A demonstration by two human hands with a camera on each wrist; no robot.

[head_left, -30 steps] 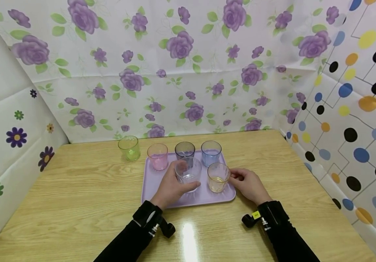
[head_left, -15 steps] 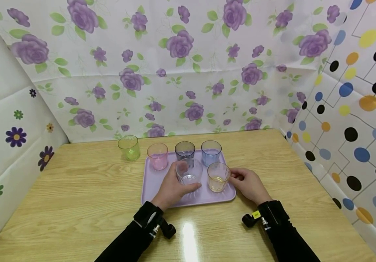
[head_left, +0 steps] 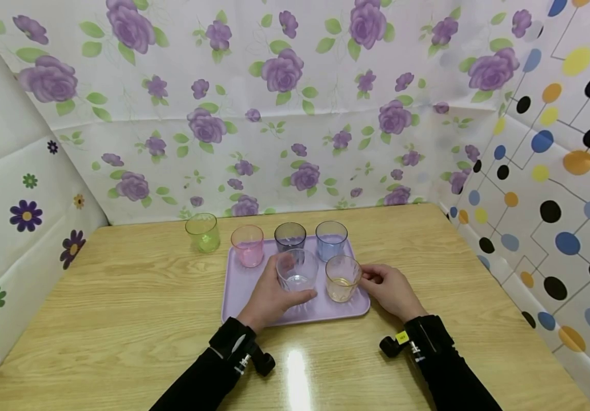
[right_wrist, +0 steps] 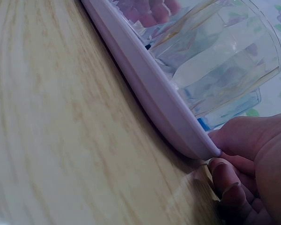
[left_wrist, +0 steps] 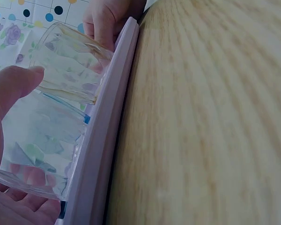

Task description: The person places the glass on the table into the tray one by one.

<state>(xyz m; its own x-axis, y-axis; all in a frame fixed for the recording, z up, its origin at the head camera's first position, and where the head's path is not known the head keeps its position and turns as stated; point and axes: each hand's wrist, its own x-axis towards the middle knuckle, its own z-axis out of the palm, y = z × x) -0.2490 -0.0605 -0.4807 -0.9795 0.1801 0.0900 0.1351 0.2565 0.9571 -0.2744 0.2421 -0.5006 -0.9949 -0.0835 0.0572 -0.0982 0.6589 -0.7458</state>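
head view: high, looking forward and down over the whole worktop (head_left: 120, 297), at a distance
left wrist view: low, very close, along the tray (left_wrist: 100, 140) edge
right wrist view: low, very close, facing the opposite way
shared: tray rim and the clear glass (head_left: 297, 269)

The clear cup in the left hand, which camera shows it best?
The head view: the whole clear cup shows on the lilac tray, with the left hand curled round it. The left wrist view shows only its ribbed wall close up between thumb and fingers. The right wrist view shows a cropped, blurred part beyond the tray's rim.
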